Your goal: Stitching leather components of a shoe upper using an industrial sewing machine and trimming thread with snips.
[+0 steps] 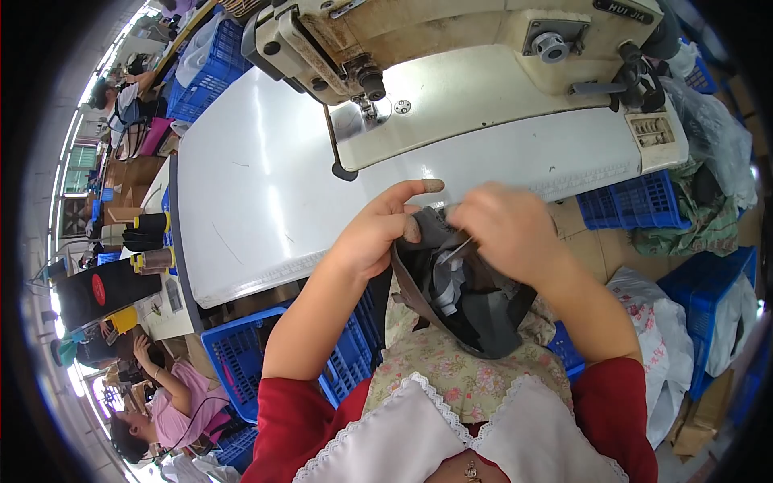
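Observation:
A dark grey, pouch-like sewn piece (493, 322) lies over my lap, its mouth facing up and lighter grey material showing inside. My left hand (372, 235) grips its upper left rim between the thumb and the folded fingers. The left index finger points out to the right, and brownish covers wrap the tips of that finger and the thumb. Over the upper right rim, my right hand (511, 233) is curled and smeared by motion. A thin, pale, shiny sliver (456, 251) sticks out below its fingers; its kind cannot be made out.
Ahead stands a cream sewing machine (475, 48) on a white tabletop (241, 185). A blue crate (241, 346) is at my left, another blue basket (632, 201) beyond my right arm. Plastic bags (656, 338) lie at right. A person in pink (181, 410) works at far left.

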`<state>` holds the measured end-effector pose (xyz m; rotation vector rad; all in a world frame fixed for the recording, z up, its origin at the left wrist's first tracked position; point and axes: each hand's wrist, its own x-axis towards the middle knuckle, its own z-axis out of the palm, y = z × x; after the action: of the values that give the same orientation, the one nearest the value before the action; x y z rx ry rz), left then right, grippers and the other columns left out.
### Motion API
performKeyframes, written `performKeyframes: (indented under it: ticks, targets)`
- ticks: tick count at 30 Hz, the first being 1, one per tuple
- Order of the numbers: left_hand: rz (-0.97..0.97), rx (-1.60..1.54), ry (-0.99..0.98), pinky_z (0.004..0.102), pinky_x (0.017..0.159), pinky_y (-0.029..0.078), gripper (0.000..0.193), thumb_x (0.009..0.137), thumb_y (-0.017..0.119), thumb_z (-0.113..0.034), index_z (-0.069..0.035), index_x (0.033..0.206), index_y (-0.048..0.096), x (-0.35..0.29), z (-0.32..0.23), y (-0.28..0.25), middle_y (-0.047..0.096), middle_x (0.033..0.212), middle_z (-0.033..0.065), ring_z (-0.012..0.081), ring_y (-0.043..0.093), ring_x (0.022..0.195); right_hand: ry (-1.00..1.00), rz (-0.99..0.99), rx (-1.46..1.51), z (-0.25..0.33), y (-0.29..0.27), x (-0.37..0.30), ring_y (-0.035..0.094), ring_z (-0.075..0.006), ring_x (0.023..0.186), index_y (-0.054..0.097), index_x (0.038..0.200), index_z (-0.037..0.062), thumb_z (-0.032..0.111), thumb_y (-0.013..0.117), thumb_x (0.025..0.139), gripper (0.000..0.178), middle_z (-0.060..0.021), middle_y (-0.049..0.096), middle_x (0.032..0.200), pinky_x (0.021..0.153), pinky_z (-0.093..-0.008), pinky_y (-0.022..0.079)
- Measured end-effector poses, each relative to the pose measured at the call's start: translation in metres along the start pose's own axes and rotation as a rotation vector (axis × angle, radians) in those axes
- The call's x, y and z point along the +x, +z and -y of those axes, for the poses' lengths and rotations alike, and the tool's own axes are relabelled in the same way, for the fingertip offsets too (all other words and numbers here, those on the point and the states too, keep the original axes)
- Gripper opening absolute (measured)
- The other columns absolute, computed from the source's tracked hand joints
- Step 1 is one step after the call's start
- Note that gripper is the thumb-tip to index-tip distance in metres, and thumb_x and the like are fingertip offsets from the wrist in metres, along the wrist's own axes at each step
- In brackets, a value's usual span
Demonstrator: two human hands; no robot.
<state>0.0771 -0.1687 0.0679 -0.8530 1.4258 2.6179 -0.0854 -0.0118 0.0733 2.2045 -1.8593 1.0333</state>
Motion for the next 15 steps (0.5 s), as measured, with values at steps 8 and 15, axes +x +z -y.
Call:
performKeyframes:
  ticks: [8, 15]
  targets:
    - [-0.009, -0.003, 0.008, 0.0306, 0.085, 0.055, 0.083, 0.057, 0.051, 0.003, 0.004, 0.139, 0.044, 0.004, 0.001, -0.001, 0.067, 0.104, 0.0202, 0.0245, 0.068, 0.094, 0.071, -0.180, 0.083, 0.003, -0.002, 0.000, 0.063, -0.0236, 0.075, 0.065, 0.089, 0.0076, 0.006, 0.070, 0.066, 0.024, -0.0063, 0.059, 0.084, 0.059, -0.0339, 0.050]
    - [0.015, -0.002, -0.004, 0.0333, 0.089, 0.054, 0.082, 0.058, 0.051, 0.003, 0.004, 0.140, 0.043, 0.001, 0.002, -0.002, 0.067, 0.106, 0.0215, 0.0264, 0.068, 0.096, 0.151, -0.173, 0.012, -0.007, 0.016, -0.009, 0.061, -0.0232, 0.074, 0.064, 0.087, 0.0084, 0.005, 0.069, 0.073, 0.014, -0.0059, 0.059, 0.084, 0.058, -0.0334, 0.049]
